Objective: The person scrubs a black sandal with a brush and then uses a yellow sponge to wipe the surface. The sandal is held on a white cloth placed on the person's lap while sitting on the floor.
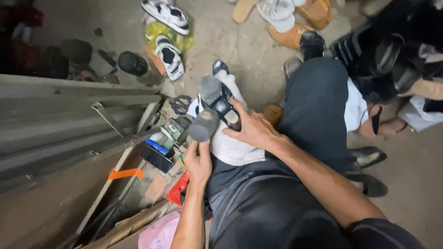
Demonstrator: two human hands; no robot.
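1. Rough concrete floor [240, 50] fills the background, strewn with footwear: a pair of black-and-white sandals [167, 32] at 11 o'clock, tan shoes [295, 27] at 1 o'clock.
2. At 9 o'clock sits a grey wooden box [69, 124], with scissors [181, 104] and small tins beside its edge.
3. At centre, a black shoe [220, 102] lies sole-up on a white cloth [233, 147] over the person's lap.
4. The right hand [251, 129] presses down on the shoe's sole, fingers spread across it.
5. The left hand [198, 161], at 6 o'clock from the shoe, is pinched on a dark grey heel piece [203, 125] that touches the shoe's heel end.
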